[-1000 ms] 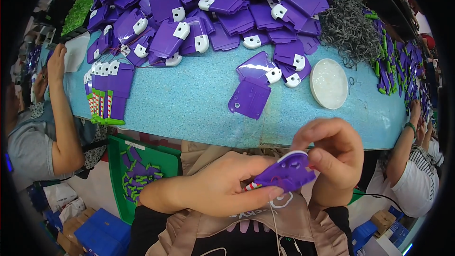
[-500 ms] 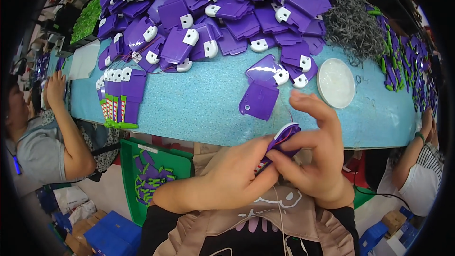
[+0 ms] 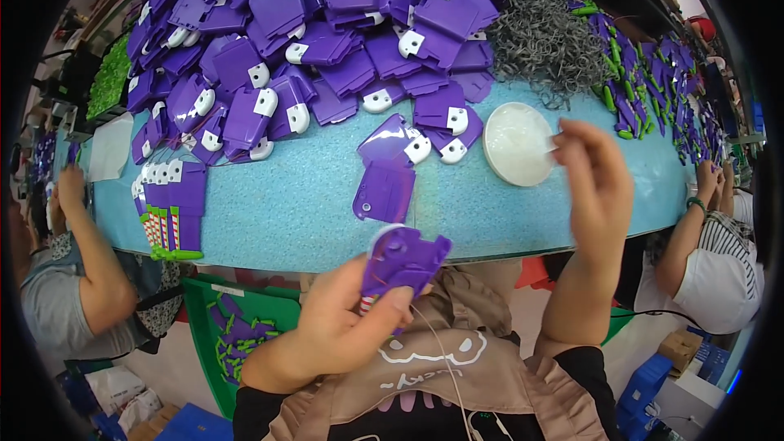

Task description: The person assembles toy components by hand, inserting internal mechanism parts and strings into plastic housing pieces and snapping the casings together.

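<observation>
Purple plastic housing sits pinched in your left hand, thumb across its lower face, held below the counter's near edge at about 6 o'clock. Keep that thumb clear of the round white-rimmed opening so the next part can seat. Your right hand is raised at 3 o'clock, fingertips pressed together on something too small to make out; bring it down slowly and square to the housing. A thin cord hangs from the piece over your lap; don't snag it. Outward on the blue counter: one loose purple shell at 12 o'clock, a white dish at 1 o'clock, a grey wire-spring heap beyond it, and the big purple pile.
</observation>
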Demonstrator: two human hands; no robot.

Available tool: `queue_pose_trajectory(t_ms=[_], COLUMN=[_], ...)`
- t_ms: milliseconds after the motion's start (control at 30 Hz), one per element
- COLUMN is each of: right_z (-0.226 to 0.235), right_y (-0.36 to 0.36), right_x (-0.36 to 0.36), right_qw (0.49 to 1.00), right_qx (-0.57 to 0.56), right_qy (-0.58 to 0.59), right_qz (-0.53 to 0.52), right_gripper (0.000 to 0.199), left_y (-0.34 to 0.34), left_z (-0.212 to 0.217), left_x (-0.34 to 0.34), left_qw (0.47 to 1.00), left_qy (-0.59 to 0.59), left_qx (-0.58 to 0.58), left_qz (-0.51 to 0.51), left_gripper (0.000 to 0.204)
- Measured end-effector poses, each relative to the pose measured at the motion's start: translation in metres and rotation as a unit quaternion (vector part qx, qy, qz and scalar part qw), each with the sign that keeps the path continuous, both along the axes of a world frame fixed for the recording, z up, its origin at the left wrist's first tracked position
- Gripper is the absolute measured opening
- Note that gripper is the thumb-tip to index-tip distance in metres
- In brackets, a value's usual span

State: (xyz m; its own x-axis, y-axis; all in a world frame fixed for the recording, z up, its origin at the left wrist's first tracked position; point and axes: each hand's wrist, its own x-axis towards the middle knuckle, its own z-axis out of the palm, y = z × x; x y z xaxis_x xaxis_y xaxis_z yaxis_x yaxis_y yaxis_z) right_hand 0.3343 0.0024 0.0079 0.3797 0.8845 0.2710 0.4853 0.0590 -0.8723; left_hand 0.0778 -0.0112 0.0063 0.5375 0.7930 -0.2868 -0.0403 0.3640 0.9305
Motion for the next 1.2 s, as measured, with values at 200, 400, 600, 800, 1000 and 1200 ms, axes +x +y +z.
queue_pose_trajectory(t_ms=[200,400,600,800,1000,1200], right_z=[-0.025,-0.038,-0.027,-0.012,-0.010,-0.007], right_y=[0.016,0.012,-0.003,-0.016,-0.008,-0.008], right_x=[0.086,0.062,0.037,-0.030,-0.044,-0.040], right_qw=[0.903,0.998,0.996,0.965,0.962,0.962], right_qx=[-0.276,-0.009,0.083,0.038,0.058,0.042], right_qy=[-0.317,0.060,-0.010,0.079,-0.057,-0.030], right_qz=[-0.087,0.020,-0.020,0.248,0.262,0.267], right_gripper=[0.022,0.013,0.008,0.012,0.016,0.018], left_y=[0.003,0.004,0.006,0.011,0.007,0.010], left_z=[-0.005,-0.007,-0.008,-0.017,-0.023,-0.018], left_x=[-0.002,0.006,0.008,0.024,0.018,0.013], left_qw=[0.997,0.997,0.996,0.988,0.997,0.996], left_qy=[-0.039,-0.036,-0.008,0.020,-0.002,-0.019], left_qx=[-0.049,-0.070,-0.087,-0.085,-0.016,-0.056], left_qz=[0.036,0.026,0.019,-0.127,-0.082,-0.062], left_gripper=[0.023,0.023,0.023,0.029,0.016,0.016])
